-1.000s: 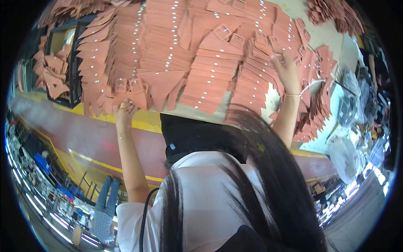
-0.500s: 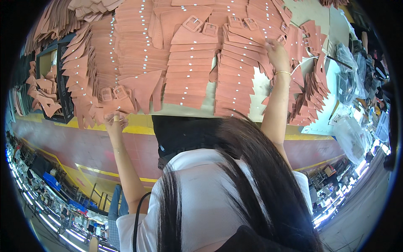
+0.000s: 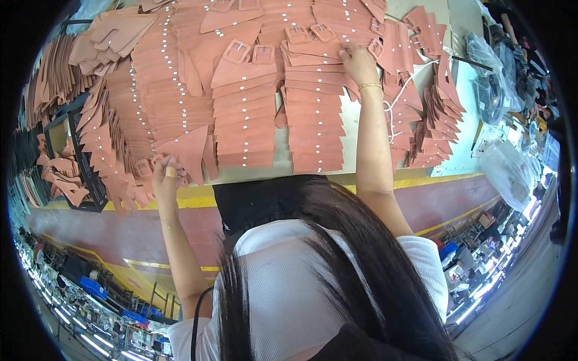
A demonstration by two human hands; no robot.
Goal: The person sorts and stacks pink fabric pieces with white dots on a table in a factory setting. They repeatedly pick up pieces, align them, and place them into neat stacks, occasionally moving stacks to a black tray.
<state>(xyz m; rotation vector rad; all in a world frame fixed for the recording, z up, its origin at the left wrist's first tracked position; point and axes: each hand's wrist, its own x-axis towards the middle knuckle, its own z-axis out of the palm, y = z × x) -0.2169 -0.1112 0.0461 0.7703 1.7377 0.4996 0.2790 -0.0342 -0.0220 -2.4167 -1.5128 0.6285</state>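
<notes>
Rows of overlapping salmon-coloured leather pieces (image 3: 245,132) cover the table, most with a small white sticker. At the near left edge, my left hand (image 3: 166,171) has its fingers curled together on a leather strap piece with a covered buckle (image 3: 144,168). The hand hides part of that piece. Farther out on the right, my right hand (image 3: 362,65) bends its fingers onto the edge of the top leather piece (image 3: 313,59) of a stack. Covered buckles (image 3: 323,33) lie just beyond its fingertips, and another buckle (image 3: 375,49) sits beside its knuckles.
A black open box (image 3: 90,177) with leather scraps stands at the left. A white cord (image 3: 391,114) trails over pieces right of my forearm. Clear plastic bags (image 3: 509,174) hang at the right edge. Yellow-edged red floor (image 3: 120,231) runs below the table.
The view has shifted, so the table's contents sit farther left. My left hand has come up over the buckled piece at the edge. My right hand stays by the same stack.
</notes>
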